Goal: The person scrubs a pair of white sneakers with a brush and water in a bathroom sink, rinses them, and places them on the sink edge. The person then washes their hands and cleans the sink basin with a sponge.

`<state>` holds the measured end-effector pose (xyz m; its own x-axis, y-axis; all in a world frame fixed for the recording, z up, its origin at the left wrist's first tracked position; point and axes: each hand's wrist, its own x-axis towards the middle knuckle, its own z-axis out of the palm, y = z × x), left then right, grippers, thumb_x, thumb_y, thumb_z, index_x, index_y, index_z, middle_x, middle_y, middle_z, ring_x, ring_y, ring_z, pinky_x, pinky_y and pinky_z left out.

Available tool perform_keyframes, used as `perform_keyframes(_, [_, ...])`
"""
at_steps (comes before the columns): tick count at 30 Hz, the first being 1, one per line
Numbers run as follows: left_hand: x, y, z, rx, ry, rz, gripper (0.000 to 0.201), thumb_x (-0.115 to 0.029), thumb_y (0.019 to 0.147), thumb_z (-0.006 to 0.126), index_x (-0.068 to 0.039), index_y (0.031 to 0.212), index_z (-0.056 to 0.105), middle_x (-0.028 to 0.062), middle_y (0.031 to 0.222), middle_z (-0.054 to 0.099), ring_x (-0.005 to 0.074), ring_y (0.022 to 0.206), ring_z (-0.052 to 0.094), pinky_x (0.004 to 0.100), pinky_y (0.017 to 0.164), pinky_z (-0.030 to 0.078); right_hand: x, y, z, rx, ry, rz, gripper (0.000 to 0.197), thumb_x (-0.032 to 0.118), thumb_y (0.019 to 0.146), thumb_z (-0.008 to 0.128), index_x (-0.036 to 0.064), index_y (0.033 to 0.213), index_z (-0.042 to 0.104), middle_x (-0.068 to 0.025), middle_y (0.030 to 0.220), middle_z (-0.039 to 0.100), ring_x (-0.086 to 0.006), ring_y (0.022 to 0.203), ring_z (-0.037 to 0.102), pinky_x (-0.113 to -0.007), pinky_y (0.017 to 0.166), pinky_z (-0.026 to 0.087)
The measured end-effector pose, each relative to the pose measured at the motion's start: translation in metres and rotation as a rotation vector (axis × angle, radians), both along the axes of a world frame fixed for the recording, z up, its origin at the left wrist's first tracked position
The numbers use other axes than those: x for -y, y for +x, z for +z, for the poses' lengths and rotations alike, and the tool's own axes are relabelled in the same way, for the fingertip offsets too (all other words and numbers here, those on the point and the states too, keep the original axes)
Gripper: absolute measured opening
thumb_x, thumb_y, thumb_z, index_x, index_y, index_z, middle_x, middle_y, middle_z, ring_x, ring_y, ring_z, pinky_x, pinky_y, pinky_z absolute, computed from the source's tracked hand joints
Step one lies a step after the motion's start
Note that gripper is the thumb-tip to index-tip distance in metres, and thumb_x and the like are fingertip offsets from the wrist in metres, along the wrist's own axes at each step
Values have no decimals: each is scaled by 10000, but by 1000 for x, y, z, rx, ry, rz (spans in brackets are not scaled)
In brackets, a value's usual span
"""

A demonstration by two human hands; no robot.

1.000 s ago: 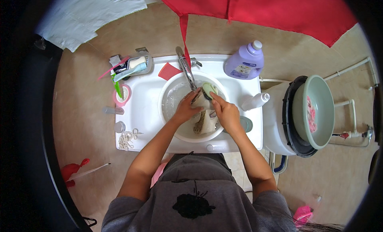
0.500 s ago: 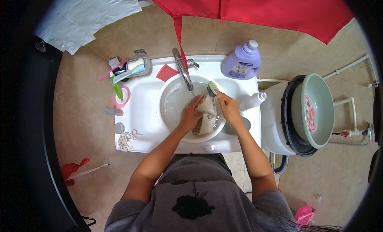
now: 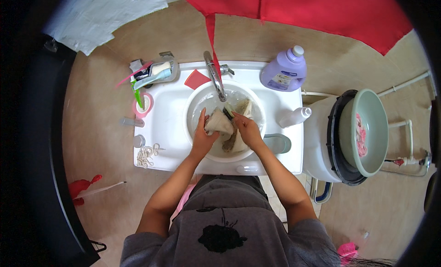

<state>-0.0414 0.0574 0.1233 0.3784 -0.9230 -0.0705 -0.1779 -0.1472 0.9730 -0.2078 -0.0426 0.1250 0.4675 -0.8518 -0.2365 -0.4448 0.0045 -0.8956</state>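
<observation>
A white round basin (image 3: pixel 187 129) of water sits in the sink under the tap. My left hand (image 3: pixel 202 137) is closed on a beige canvas shoe (image 3: pixel 219 123), held tilted over the water. In my right hand (image 3: pixel 248 132) is a small green scrubbing brush (image 3: pixel 228 111), its dark bristles against the shoe. My fingers cover part of the brush handle. A second pale piece, apparently the other shoe (image 3: pixel 240 142), lies wet in the basin beneath and to the right of the held one. White shoelaces (image 3: pixel 146 156) are heaped on the sink's near left corner.
Around the white sink (image 3: pixel 166 124) are a chrome tap (image 3: pixel 215 76), a purple detergent bottle (image 3: pixel 285 69), a white bottle (image 3: pixel 295 117), a grey-green flat piece (image 3: pixel 278 144) and a toiletries tray (image 3: pixel 161 73). A pale green basin (image 3: pixel 374 129) stands on a lidded bucket. Red cloth (image 3: pixel 298 12) hangs above.
My left hand has shifted left, carrying the shoe with it and turning it. My right hand has come left and nearer, bringing the brush from the basin's far right rim onto the shoe.
</observation>
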Motion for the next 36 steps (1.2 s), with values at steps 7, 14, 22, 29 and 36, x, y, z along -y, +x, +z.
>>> perform_keyframes(7, [-5, 15, 17, 133, 261, 22, 948, -24, 701, 697, -178, 1519, 243, 153, 1343, 544, 235, 1150, 570, 314, 957, 454, -27, 6, 42, -176, -231, 203, 312, 298, 970, 493, 207, 1231, 637, -189, 788, 666, -375, 752, 650, -447, 694, 509])
perform_keyframes(14, [-12, 19, 10, -247, 142, 189, 936, 79, 706, 636, -157, 1523, 246, 79, 1242, 580, 196, 1102, 574, 291, 912, 471, -12, 31, -34, -125, -126, 171, 331, 283, 980, 461, 176, 1245, 629, -171, 855, 681, -352, 792, 667, -438, 730, 512])
perform_keyframes(22, [-18, 11, 10, -374, 152, 231, 872, 98, 740, 600, -104, 1514, 251, 87, 1292, 535, 195, 1132, 541, 294, 926, 457, -24, 9, 12, -47, 22, 193, 324, 270, 980, 513, 150, 1258, 628, -171, 931, 687, -204, 805, 650, -351, 751, 499])
perform_keyframes(29, [-31, -3, 4, -264, -54, 173, 823, 103, 791, 572, -95, 1516, 237, 92, 1346, 495, 195, 1185, 519, 309, 982, 433, -9, 23, -30, -62, 38, 95, 343, 288, 991, 484, 149, 1276, 614, -185, 948, 687, -272, 841, 667, -360, 777, 500])
perform_keyframes(36, [-25, -1, -23, -578, 209, -7, 948, 44, 813, 622, -234, 1549, 93, 82, 1451, 392, 241, 1310, 410, 364, 1063, 355, -14, 15, -24, -82, -124, 61, 329, 312, 957, 512, 190, 1237, 635, -201, 853, 674, -357, 764, 657, -435, 710, 504])
